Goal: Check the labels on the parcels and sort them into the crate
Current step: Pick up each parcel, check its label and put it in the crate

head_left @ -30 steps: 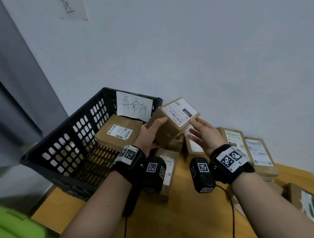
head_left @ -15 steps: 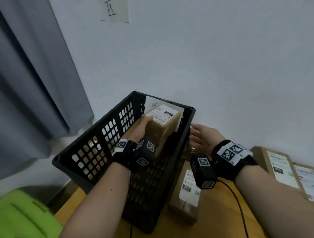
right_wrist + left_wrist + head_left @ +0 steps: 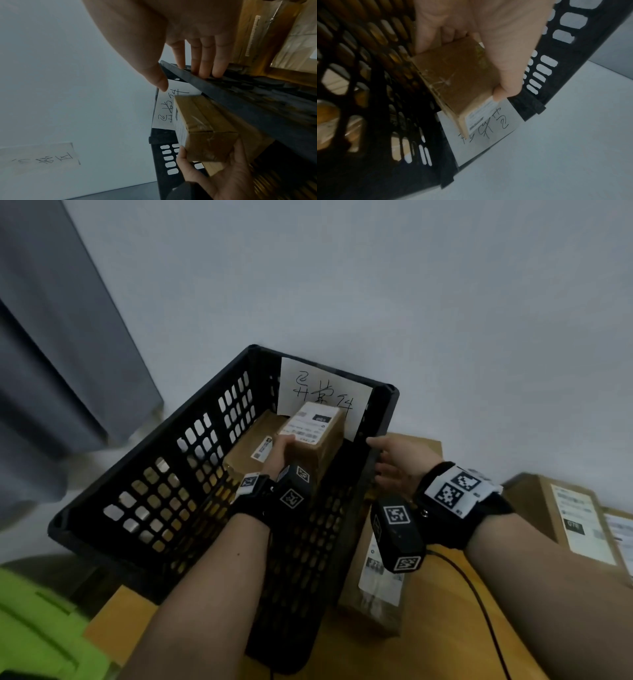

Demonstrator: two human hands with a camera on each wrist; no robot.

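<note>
the left hand had a small cardboard parcel pinched by its near end, thumb on the labelled top and the other fingers wrapped under the opposite face. the parcel hung inside the black crate at the middle of the head frame, label up, just in front of the handwritten paper sign on the crate's far wall. whether its bottom already touched anything could not be told. a flatter parcel lay in the crate to its left.

the right hand held nothing; its fingers were straight and lay against the crate's right rim, thumb apart from them.

the parcel looked light, since one hand carried it from one end without sagging. it seemed a stiff taped box with crisp edges that should take a firm pinch. the tape looked glossy and possibly slick, so bare cardboard on two opposite faces seemed the better hold, clear of the label so it stayed readable. nothing showed whether the contents were fragile.

more labelled parcels sat on the wooden tabletop at the right edge, and another parcel just beside the crate wall.
</note>
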